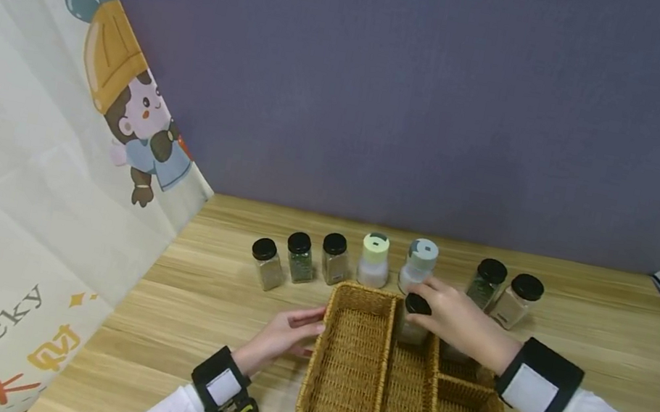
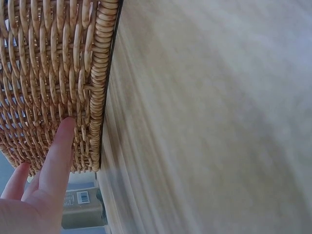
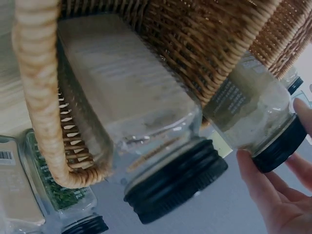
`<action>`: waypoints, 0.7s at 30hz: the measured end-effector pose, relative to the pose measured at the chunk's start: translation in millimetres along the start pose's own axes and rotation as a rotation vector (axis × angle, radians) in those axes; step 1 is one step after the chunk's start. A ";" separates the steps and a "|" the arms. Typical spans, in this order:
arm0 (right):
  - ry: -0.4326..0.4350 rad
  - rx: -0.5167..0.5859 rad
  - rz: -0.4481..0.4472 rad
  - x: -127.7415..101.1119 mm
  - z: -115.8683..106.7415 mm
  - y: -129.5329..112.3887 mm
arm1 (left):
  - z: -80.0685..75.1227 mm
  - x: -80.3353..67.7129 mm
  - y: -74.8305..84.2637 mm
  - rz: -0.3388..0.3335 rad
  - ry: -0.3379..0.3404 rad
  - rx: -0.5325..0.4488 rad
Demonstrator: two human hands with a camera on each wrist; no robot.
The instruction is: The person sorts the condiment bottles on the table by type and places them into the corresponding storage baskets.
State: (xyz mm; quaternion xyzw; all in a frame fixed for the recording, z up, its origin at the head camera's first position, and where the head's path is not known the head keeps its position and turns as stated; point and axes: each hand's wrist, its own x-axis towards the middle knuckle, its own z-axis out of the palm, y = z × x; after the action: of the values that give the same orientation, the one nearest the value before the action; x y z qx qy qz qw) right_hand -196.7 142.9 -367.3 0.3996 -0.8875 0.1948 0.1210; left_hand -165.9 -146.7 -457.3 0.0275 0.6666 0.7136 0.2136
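Jar (image 1: 416, 317) with the black lid is going into the middle slot of the basket (image 1: 348, 356), up at the far end. Right hand (image 1: 454, 318) has its fingers curled over the lid from above, gripping it, and the jar looks upright and about seated on the basket floor, though I can't tell if it's fully down. The right wrist view shows a second black-lidded jar (image 3: 141, 136) just beside it in the basket, on the other side of a wicker divider. From the head view that one is mostly hidden under the hand.

Left hand (image 1: 288, 331) is flat and relaxed, fingers straight, touching the basket's left outer wall, holding nothing. Looks like it's just steadying the thing.

Progress-wise I'd say it's early days: two jars in at most, and the big left compartment plus the near-right one have nothing showing in them. Still lined up on the surface (image 1: 614, 322) behind the basket: three small black-lid jars (image 1: 299, 257) on the left, two white shakers (image 1: 374, 260) in the middle, two more dark-lid jars (image 1: 504, 290) on the right. So seven left outside, if all of them are meant to go in.
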 end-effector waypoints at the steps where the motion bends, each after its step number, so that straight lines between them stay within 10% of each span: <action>1: -0.007 0.002 0.004 -0.2 0.8 0.4 | -0.2 0.1 -0.2 0.001 -0.001 -0.002; 21: -0.028 -0.028 0.047 -0.6 7.6 -1.2 | -0.4 0.0 0.5 -0.004 -0.007 -0.003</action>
State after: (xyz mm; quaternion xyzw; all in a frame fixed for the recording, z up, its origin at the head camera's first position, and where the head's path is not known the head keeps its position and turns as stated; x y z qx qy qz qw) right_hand -195.9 139.2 -374.0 0.3796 -0.9009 0.1796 0.1097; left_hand -166.2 -147.1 -456.8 0.0284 0.6649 0.7141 0.2172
